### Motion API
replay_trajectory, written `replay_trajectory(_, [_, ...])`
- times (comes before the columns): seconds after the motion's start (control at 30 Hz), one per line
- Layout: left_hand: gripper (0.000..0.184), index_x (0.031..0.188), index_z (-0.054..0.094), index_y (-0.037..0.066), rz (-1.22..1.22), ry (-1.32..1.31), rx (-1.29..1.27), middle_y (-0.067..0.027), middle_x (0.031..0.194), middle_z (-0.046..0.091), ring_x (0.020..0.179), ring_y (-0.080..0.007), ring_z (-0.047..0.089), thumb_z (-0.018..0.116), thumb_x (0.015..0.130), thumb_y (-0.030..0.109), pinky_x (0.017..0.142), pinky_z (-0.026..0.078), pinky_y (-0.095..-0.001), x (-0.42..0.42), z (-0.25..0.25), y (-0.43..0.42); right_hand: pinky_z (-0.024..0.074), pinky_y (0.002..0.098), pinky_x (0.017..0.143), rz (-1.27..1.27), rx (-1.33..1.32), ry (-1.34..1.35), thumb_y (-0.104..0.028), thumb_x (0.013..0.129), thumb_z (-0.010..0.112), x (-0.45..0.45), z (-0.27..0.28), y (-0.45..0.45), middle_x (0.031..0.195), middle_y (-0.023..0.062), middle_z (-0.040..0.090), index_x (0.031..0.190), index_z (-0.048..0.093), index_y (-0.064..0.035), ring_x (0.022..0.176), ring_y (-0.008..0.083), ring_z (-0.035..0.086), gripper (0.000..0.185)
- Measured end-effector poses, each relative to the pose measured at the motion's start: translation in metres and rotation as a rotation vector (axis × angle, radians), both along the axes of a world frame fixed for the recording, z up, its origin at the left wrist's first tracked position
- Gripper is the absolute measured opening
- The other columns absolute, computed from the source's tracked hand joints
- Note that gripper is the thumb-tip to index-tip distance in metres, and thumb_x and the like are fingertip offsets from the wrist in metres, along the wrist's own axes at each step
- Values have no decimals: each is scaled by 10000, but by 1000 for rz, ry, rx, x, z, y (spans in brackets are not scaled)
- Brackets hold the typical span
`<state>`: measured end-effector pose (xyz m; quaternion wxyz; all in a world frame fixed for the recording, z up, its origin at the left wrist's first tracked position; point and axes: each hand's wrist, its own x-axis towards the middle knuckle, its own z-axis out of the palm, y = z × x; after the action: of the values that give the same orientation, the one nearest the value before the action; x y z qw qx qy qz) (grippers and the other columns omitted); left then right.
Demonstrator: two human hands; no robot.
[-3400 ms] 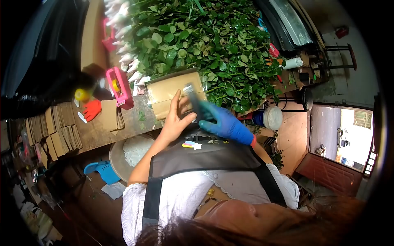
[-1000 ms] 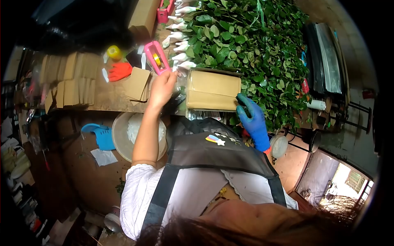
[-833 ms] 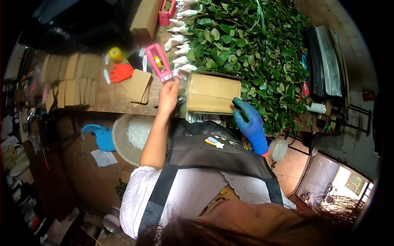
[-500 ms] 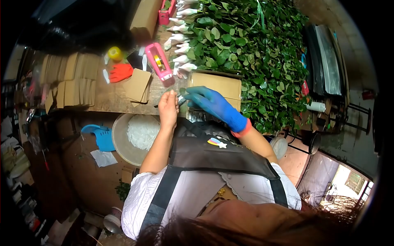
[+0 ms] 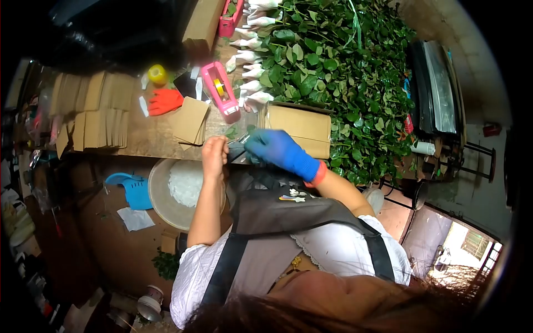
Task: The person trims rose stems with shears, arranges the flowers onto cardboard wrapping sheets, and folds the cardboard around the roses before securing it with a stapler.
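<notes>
My left hand (image 5: 214, 156), bare, is closed in a fist at the table's front edge. My right hand (image 5: 273, 149) wears a blue and teal knitted glove with a coral cuff; its fingers are curled and slightly blurred. Between the two hands is a small dark grey piece (image 5: 237, 147), too unclear to name, touching or very near both. Just beyond them lie a few green leaves (image 5: 232, 132). A pink tape dispenser (image 5: 222, 91) with a yellow roll stands farther up. An open cardboard box (image 5: 300, 127) lies next to the gloved hand.
Stems with leaves (image 5: 338, 83), their heads in white netting (image 5: 251, 57), cover the right of the table. Cardboard pieces (image 5: 102, 111), loose cards (image 5: 191, 119) and an orange glove (image 5: 165, 102) lie left. A tub of white pieces (image 5: 161, 205) stands below the table edge.
My left hand has moved left and slightly down. My gloved hand has curled its fingers and moved slightly left and down. The dark piece between them shows more now. The whole view has shifted a little.
</notes>
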<state>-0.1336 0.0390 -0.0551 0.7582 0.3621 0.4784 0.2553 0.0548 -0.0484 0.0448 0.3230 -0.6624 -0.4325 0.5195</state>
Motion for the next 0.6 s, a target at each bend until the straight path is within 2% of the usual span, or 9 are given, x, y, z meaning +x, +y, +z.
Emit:
replay_trajectory(0.1, [341, 1057, 655, 38, -115, 28, -71, 19, 733, 563, 487, -22, 352, 580, 1005, 367, 419, 248, -194, 8, -5, 26, 550, 315, 743, 190, -256, 72, -301, 931, 630, -4, 38, -27, 825, 72, 724, 991, 706, -73, 738, 190, 697, 248])
replay_trajectory(0.2, [393, 1106, 663, 64, -175, 31, -74, 13, 780, 592, 494, -15, 345, 596, 990, 433, 425, 251, -193, 32, -15, 40, 552, 320, 741, 206, -78, -91, -302, 924, 645, -5, 26, -45, 815, 73, 719, 998, 706, -80, 741, 176, 702, 242])
replay_trajectory(0.3, [335, 1070, 686, 56, -170, -6, 62, 19, 823, 620, 513, -16, 362, 590, 1004, 370, 450, 282, -198, 42, -14, 34, 547, 304, 720, -11, -40, -8, -263, 945, 630, 6, 37, -53, 832, 72, 709, 1004, 697, -65, 738, 144, 692, 218])
replay_trajectory(0.37, [296, 1041, 705, 52, -244, -112, 138, 34, 854, 632, 545, -12, 387, 593, 1005, 324, 474, 320, -194, 45, 16, 18, 544, 300, 717, -194, 17, 91, -242, 957, 616, 14, 34, -60, 848, 69, 701, 1006, 692, -61, 720, 136, 680, 202])
replay_trajectory(0.4, [234, 1025, 719, 42, -350, -201, 132, 28, 877, 638, 627, -19, 473, 598, 1007, 242, 561, 391, -188, 45, 39, 10, 539, 321, 707, -270, 26, 77, -240, 946, 629, 17, 30, -63, 846, 83, 692, 1000, 695, -69, 719, 175, 675, 191])
replay_trajectory(0.47, [184, 1056, 717, 20, -411, -249, 271, 13, 899, 642, 780, -36, 558, 628, 985, 165, 692, 452, -198, 59, 73, -14, 533, 358, 704, -198, 148, -206, -238, 933, 642, 25, 35, -68, 872, 110, 680, 1020, 686, -82, 751, 262, 675, 184])
replay_trajectory(0.53, [197, 1109, 712, 27, -508, -279, 430, 11, 944, 638, 858, -70, 579, 631, 978, 149, 775, 474, -241, 69, 89, -29, 530, 379, 707, -205, 254, -301, -237, 929, 645, 24, 34, -75, 895, 125, 673, 1036, 676, -91, 781, 311, 664, 184])
replay_trajectory(0.57, [163, 1083, 709, 16, -490, -282, 301, -4, 994, 638, 928, -95, 602, 666, 949, 99, 850, 490, -262, 72, 95, -38, 528, 390, 708, -209, 307, -351, -236, 927, 646, 24, 34, -78, 907, 133, 669, 1043, 671, -95, 796, 336, 659, 185])
replay_trajectory(0.6, [149, 1065, 713, 20, -466, -275, 271, -3, 982, 642, 911, -81, 597, 679, 942, 95, 836, 482, -250, 76, 96, -44, 529, 393, 710, -219, 288, -352, -237, 925, 647, 23, 35, -82, 914, 134, 670, 1049, 666, -95, 802, 341, 659, 189])
